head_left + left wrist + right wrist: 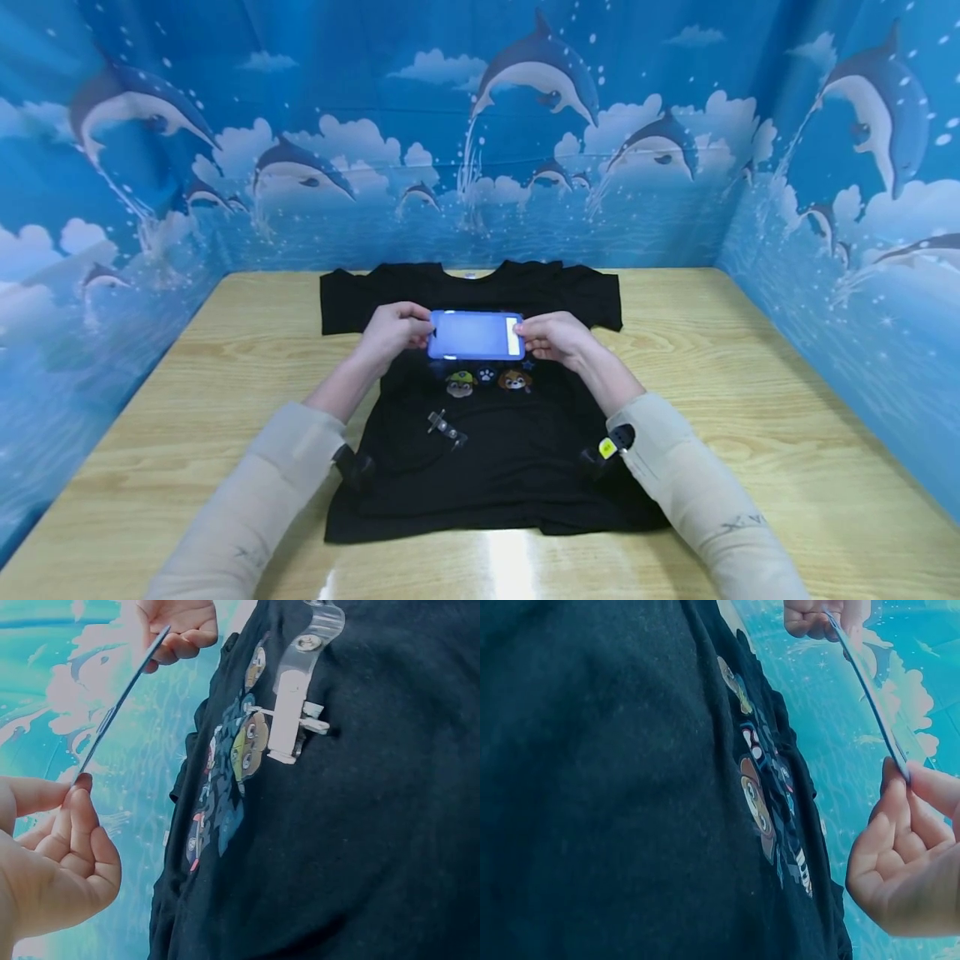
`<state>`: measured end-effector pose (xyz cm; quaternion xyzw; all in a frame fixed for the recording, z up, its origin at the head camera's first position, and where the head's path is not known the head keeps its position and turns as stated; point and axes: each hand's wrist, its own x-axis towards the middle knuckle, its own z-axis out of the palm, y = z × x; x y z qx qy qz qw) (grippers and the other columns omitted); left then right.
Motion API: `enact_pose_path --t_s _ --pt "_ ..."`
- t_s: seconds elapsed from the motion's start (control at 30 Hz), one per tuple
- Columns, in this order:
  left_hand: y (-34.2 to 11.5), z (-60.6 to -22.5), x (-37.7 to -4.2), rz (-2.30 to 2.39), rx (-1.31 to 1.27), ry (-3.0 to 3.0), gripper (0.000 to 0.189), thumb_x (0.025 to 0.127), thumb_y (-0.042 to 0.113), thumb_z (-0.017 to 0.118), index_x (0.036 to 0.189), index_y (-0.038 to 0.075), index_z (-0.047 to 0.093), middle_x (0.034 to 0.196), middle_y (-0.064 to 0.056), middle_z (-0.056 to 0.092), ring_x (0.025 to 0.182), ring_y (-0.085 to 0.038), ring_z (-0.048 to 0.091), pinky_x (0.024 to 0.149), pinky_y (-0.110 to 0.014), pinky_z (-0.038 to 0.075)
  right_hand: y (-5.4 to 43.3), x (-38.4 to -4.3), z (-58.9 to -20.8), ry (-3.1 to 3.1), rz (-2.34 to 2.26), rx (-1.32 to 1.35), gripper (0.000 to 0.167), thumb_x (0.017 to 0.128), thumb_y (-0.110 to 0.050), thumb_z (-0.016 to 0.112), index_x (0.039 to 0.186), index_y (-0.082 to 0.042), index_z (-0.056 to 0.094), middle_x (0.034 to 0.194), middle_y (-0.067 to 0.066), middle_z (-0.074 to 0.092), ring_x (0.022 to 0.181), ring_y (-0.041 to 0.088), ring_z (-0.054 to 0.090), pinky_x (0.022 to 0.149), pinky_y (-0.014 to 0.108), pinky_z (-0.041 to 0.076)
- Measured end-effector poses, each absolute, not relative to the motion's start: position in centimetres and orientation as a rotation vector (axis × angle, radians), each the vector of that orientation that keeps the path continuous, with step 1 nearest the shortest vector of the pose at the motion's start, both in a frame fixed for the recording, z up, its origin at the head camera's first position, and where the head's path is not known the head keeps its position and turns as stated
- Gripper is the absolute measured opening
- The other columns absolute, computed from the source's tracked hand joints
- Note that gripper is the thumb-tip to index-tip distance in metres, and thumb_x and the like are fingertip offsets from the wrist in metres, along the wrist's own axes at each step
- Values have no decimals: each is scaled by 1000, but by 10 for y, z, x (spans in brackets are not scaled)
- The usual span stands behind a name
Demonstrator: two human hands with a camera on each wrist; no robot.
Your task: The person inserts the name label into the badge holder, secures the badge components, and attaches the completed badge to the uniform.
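Note:
A thin, flat blue badge holder point(476, 335), with a white strip near its right end, is held up above the black T-shirt point(480, 492). My left hand point(397, 327) pinches its left end between thumb and fingers. At the right end, my right hand point(555, 336) pinches it the same way. Both wrist views show the badge holder point(120, 705) nearly edge-on. On the shirt, below the cartoon print point(487, 382), lies a badge clip point(289, 712) with a metal clamp and a clear snap strap, touched by neither hand.
The shirt is spread on a wood-grain table point(705, 350), collar toward the far edge. Blue dolphin-print curtains point(420, 125) stand behind the table and along both sides. Each sleeved forearm has a dark wrist camera strapped on.

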<state>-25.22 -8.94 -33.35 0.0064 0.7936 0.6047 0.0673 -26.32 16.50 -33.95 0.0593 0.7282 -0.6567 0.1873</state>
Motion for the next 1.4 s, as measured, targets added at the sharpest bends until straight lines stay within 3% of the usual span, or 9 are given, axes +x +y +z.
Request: enact_pose_path --t_s 0.2,0.5,0.8,1.4 --pt "-89 -331 -251 1847 47 2382 21 85 2 57 104 -6 57 84 -10 56 67 -15 54 70 -30 49 163 -263 -339 2167 -1779 165 32 85 -10 64 110 9 59 59 -1 57 50 6 51 50 18 43" --pt "-88 -335 -251 1863 14 2353 22 87 3 56 107 -5 57 92 -13 56 70 -17 54 82 -41 48 163 -263 -337 2204 -1731 165 34 83 -12 66 110 8 60 58 -1 56 50 6 50 48 17 42" --pt "-89 -337 -250 1864 43 2340 21 87 3 56 106 -6 57 87 -10 56 68 -15 55 68 -27 49 163 -265 -339 2226 -1726 194 32 82 -12 68 107 8 61 57 -2 55 49 5 49 48 17 42" --pt "-89 -342 -251 1854 67 2333 23 86 4 57 107 -6 57 86 -10 57 68 -15 56 67 -26 49 161 -264 -339 2270 -1721 200 28 81 -9 69 101 9 63 56 -1 54 48 5 48 47 17 41"
